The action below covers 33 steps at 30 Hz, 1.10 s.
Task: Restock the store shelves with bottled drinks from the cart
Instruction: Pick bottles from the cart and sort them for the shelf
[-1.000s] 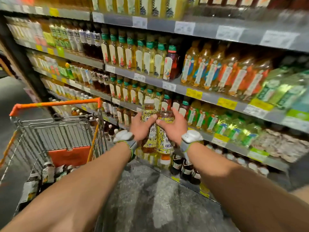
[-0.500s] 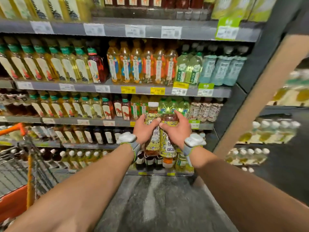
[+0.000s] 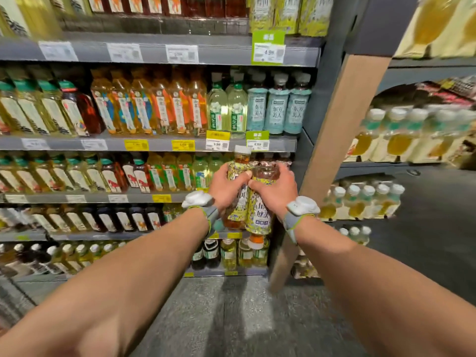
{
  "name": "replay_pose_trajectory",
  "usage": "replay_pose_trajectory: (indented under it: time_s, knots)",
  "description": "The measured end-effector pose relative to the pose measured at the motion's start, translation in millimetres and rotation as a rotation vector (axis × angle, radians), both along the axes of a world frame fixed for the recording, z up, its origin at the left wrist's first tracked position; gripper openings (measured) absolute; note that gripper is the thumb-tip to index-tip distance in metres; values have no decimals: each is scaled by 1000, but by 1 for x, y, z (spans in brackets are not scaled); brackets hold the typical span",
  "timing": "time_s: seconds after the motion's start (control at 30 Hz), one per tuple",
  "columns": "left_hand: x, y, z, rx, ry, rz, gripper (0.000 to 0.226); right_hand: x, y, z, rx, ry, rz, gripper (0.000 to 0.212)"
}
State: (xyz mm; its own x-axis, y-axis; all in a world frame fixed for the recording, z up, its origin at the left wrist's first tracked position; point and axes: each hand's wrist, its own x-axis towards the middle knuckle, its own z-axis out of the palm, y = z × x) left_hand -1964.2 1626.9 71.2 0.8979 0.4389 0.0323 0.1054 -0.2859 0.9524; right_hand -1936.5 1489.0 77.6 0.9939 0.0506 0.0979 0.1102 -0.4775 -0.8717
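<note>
I hold two tea bottles with yellow patterned labels side by side in front of the shelves. My left hand [image 3: 225, 186] grips the upright bottle [image 3: 238, 210], whose white cap points up. My right hand [image 3: 275, 193] grips the second bottle [image 3: 258, 215], which is upside down with its orange-white cap at the bottom. Both bottles hang in the air before the right end of the third shelf [image 3: 85, 198]. The cart is out of view.
Grey shelves full of bottled teas fill the left and middle, with price tags on their edges. A brown cardboard-coloured post [image 3: 342, 140] leans at the shelf unit's right end. Shrink-wrapped packs of bottles [image 3: 365, 202] are stacked to the right. Grey floor lies below.
The view has swung right along the shelves; the orange cart has left the frame. Both hands keep the same grip on the two bottles, now at the shelf unit's right end.
</note>
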Motion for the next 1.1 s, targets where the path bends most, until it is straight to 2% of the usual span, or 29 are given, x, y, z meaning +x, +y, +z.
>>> replay_pose_trajectory:
  time_s: [0.07,0.17,0.27,0.4,0.47,0.57,0.6,0.67,0.77,0.93,1.03,1.1]
  knots:
    - [11,-12,7,29,-9,-17,81,14,-12,7,-4,-12,-17,88]
    - [24,-12,21,-14,-73,3,81,31,-24,20,92,-40,-129,61]
    - [33,1,39,-129,-120,86,93,39,-32,41,412,21,-355,53]
    - [34,27,53,-269,-172,136,97,50,-37,65,740,102,-596,49]
    - [32,33,57,-311,-188,156,98,53,-36,72,869,259,-550,54]
    - [28,44,67,-322,-207,176,97,41,-16,80,1124,407,-283,38]
    - [26,47,71,-316,-217,162,96,34,-6,81,1169,432,-229,41]
    - [26,48,75,-316,-227,151,95,23,12,81,1201,468,-178,53]
    - [24,52,80,-345,-249,175,99,10,38,71,1176,559,-97,58]
    - [23,63,82,-307,-253,169,103,3,49,56,1167,664,20,46]
    - [21,72,84,-376,-231,124,101,0,48,52,1038,698,113,59]
    - [19,72,85,-407,-197,94,99,1,45,51,941,695,160,60]
